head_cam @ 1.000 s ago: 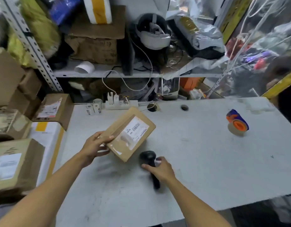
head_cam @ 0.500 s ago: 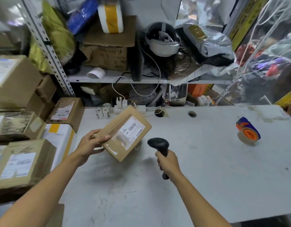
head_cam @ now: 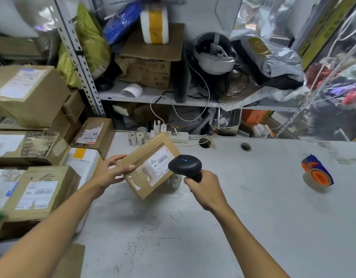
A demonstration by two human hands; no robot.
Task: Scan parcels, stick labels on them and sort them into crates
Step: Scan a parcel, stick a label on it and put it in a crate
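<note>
My left hand (head_cam: 109, 173) grips the left end of a small brown cardboard parcel (head_cam: 141, 171) and holds it tilted above the grey table (head_cam: 253, 207). A white shipping label with a barcode (head_cam: 160, 160) faces up on the parcel. My right hand (head_cam: 203, 187) grips the handle of a black barcode scanner (head_cam: 184, 164). The scanner's head, with a small blue light on top, sits right at the parcel's right end, over the label. A small white label roll (head_cam: 175, 180) stands on the table under the parcel's right edge.
Several cardboard parcels (head_cam: 38, 189) are stacked at the table's left. Small label rolls (head_cam: 136, 137) and a white power strip (head_cam: 177, 135) lie at the back edge. A blue and orange tape dispenser (head_cam: 316, 172) sits at the right. A cluttered shelf (head_cam: 173, 97) runs behind the table.
My right hand picked the scanner up off the table and brought its head up to the parcel's label. My left hand kept holding the parcel, raising it slightly.
</note>
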